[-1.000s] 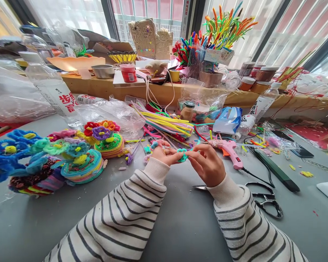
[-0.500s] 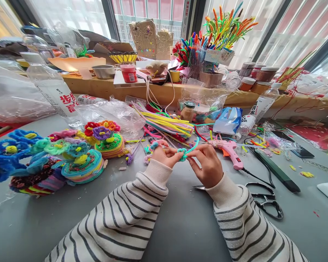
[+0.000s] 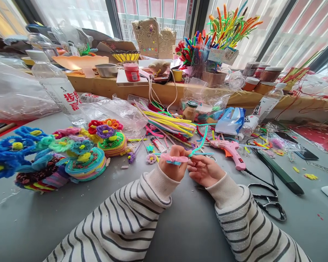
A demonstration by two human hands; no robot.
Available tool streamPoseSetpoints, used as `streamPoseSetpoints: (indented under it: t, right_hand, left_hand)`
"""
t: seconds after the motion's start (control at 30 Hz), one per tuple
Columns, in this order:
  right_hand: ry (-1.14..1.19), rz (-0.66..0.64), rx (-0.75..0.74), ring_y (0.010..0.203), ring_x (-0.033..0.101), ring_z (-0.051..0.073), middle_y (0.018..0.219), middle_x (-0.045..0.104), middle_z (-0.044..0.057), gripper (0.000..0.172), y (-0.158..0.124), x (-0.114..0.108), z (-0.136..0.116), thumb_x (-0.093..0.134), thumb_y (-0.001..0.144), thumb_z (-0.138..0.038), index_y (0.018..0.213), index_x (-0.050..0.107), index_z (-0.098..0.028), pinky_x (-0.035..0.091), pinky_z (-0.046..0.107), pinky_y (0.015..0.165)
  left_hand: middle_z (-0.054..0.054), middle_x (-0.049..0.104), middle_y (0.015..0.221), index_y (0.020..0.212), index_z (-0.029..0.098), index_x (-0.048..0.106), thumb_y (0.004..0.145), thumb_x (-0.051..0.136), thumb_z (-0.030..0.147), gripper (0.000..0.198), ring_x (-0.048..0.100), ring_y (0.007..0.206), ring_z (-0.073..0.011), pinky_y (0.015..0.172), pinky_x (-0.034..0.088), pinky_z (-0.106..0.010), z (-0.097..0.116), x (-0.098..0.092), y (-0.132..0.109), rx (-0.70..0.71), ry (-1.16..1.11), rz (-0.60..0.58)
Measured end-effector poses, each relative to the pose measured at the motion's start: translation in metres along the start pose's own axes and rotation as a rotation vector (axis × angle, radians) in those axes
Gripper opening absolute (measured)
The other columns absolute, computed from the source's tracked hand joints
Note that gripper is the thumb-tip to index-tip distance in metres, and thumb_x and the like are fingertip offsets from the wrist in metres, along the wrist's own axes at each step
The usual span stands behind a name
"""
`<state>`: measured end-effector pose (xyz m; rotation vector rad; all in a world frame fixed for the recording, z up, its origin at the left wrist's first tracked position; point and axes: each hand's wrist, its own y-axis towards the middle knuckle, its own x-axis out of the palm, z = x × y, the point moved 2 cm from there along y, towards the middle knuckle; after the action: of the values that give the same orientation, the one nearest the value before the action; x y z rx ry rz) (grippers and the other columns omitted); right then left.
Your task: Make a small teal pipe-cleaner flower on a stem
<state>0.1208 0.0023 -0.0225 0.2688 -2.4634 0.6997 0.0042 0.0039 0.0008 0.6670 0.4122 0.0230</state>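
Note:
My left hand (image 3: 174, 170) is closed, its back turned toward me, and pinches a turquoise pipe cleaner (image 3: 202, 140). The free end of the pipe cleaner sticks up and to the right, while the coiled part is hidden by the fingers. A fuzzy pink and blue piece (image 3: 175, 159) sits across the knuckles of this hand, seemingly worn on a finger. My right hand (image 3: 207, 170) meets the left one, palm partly up, its fingertips closed on the pipe cleaner near its base. Past the hands lies a bundle of pipe cleaners (image 3: 171, 122), mostly yellow and pink.
On the left stand fuzzy blue flowers (image 3: 19, 145) and round layered pieces (image 3: 86, 165). A pink glue gun (image 3: 233, 153), scissors (image 3: 270, 205) and a dark green cutter-like tool (image 3: 282, 174) lie to the right. Bottles and plastic bags line the back below a shelf (image 3: 98, 87).
My left hand has rolled over, so its back and the pink and blue piece face me. The turquoise coil has gone behind the fingers. My right palm has turned upward. The view has shifted slightly.

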Motion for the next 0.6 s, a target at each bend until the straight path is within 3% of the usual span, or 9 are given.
streamPoseSetpoints:
  t: [0.07,0.23,0.37,0.6]
  right_hand:
    - [0.02,-0.039,0.014,0.043,0.031,0.003,0.052,0.037,-0.005,0.018,-0.002,0.001,-0.002,0.063,0.054,-0.024,0.053,0.048,-0.014,0.019,0.015,0.033]
    - [-0.163,0.088,-0.254,0.044,0.03,0.003,0.051,0.039,-0.006,0.017,-0.002,-0.005,-0.01,0.066,0.053,-0.027,0.061,0.056,-0.015,0.018,0.015,0.034]
    - [-0.252,0.112,-0.316,0.042,0.028,0.003,0.05,0.041,-0.005,0.024,0.001,-0.006,-0.01,0.065,0.053,-0.036,0.06,0.058,-0.014,0.015,0.017,0.034]
    - [-0.234,0.108,-0.274,0.042,0.026,0.002,0.045,0.037,-0.006,0.02,0.002,-0.006,-0.006,0.067,0.052,-0.03,0.062,0.06,-0.014,0.014,0.017,0.035]
  left_hand:
    - [0.001,0.054,0.063,0.065,0.021,0.035,0.061,0.055,0.016,0.022,0.059,0.063,-0.0135,0.057,0.047,-0.025,-0.004,0.001,0.002,-0.123,-0.204,0.022]
    - [0.01,0.053,0.047,0.064,0.022,0.022,0.054,0.063,0.014,0.043,0.057,0.049,-0.0093,0.057,0.048,-0.025,-0.016,0.002,0.01,-0.485,-0.641,0.063]
    - [0.011,0.053,0.042,0.065,0.021,0.023,0.05,0.066,0.013,0.046,0.056,0.046,-0.0092,0.055,0.047,-0.023,-0.019,0.001,0.011,-0.588,-0.688,0.036]
    - [0.011,0.053,0.041,0.067,0.02,0.027,0.046,0.068,0.013,0.047,0.056,0.045,-0.0093,0.056,0.047,-0.023,-0.021,0.003,0.008,-0.701,-0.658,0.015]
